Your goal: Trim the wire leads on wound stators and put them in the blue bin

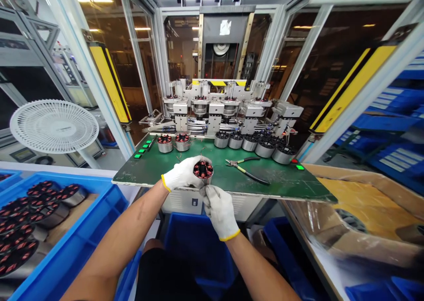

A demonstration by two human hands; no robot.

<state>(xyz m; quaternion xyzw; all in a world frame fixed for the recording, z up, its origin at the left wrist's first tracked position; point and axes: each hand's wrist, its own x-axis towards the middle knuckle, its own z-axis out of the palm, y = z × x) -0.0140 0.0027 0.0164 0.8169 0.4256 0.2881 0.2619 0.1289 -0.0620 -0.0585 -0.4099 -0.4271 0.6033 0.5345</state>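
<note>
My left hand [186,173], in a white knit glove with a yellow cuff, is wrapped round the side of a motor stator [203,170] with copper windings and a black top. It is held tilted toward me above the front edge of the green bench [155,170]. Just below the stator's near side, my right hand [218,206], gloved alike, has its fingers pinched together; what lies between the fingertips is too small to make out. To the right, pliers [247,169] with green and black handles lie on the bench, jaws toward the stator.
Two wound stators [165,143] stand at the bench's back left; several unwound stator cores [265,148] line the back right. Behind them is a winding machine [215,108]. A blue bin [109,199] of wound stators is left, a cardboard box [371,195] right, a fan [54,126] far left.
</note>
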